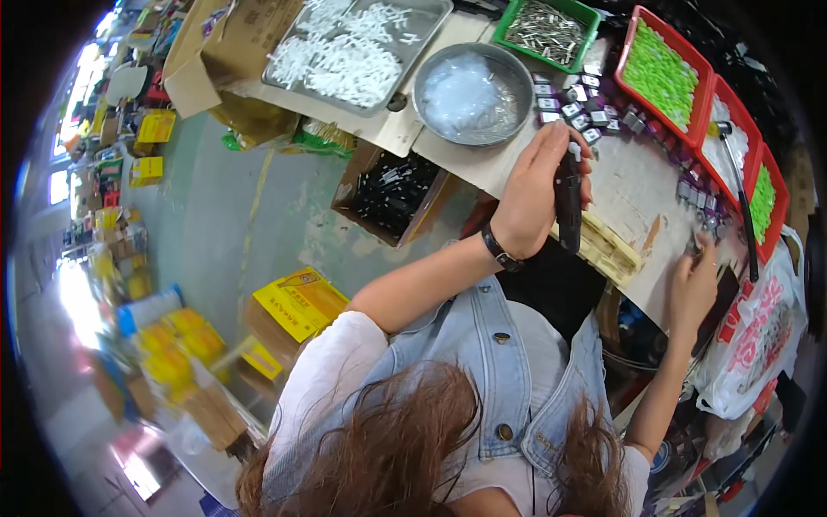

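Observation:
My left hand (pixel 536 185) is wrapped round a long black plastic handle-like part (pixel 568 200), held upright over the table's near edge. A small white piece shows at the part's top end, beside my fingertips. Lower on the right, my right hand (pixel 694 280) has its thumb and fingers drawn together at the edge of the scattered small purple-and-silver parts (pixel 708 207). What sits between those fingertips is too small to make out. More such parts (pixel 572 109) lie in a group just beyond my left hand. A pale yellow block (pixel 610 249) rests at the table edge between my hands.
A round metal bowl (pixel 474 138) holds clear and whitish pieces. Beside it are a metal tray (pixel 370 109) of white parts and a green basket (pixel 534 55) of metal pins. Red trays (pixel 623 47) line the right; a long black rod (pixel 741 189) leans across them. Below stands a carton (pixel 428 209) of black parts.

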The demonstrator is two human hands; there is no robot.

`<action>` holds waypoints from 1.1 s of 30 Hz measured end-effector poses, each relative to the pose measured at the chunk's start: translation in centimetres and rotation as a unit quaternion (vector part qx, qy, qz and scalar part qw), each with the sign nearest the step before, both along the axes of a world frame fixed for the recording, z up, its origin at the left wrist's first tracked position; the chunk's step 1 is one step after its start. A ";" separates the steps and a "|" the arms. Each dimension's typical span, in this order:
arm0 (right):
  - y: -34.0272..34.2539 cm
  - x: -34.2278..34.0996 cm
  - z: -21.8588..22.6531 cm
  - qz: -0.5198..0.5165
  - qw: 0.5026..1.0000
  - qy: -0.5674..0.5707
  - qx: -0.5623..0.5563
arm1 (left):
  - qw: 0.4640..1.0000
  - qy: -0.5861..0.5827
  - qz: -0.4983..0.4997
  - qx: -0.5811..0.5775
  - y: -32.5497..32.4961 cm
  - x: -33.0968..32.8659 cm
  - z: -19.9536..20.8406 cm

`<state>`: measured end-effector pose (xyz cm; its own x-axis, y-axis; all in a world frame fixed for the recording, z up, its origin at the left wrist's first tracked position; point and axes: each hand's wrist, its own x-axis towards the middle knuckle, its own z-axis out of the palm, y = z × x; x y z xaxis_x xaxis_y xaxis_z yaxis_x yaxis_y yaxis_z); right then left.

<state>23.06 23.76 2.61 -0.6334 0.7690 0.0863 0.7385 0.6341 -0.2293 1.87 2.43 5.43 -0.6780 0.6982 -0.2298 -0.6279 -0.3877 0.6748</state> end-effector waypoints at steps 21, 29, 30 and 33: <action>-8.0 -3.8 2.7 0.117 0.107 0.645 -0.747 | 0.931 0.348 0.098 -0.052 -0.7 0.1 -5.0; -9.3 -5.5 6.1 0.117 0.877 0.223 -0.409 | 0.999 -0.030 -0.028 0.026 -1.7 0.7 1.5; -9.2 -5.8 7.0 0.150 0.897 0.175 -0.378 | 0.998 -0.043 -0.040 0.029 -1.6 1.1 1.6; -9.1 -5.6 7.0 0.188 0.907 0.166 -0.337 | 0.995 -0.078 -0.062 0.029 -1.5 2.1 1.7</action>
<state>17.49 14.69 9.62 -0.8868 0.4534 -0.0898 0.3186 0.4588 -0.8294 3.95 0.95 7.13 -0.5451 0.7893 -0.2825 -0.7684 -0.3356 0.5448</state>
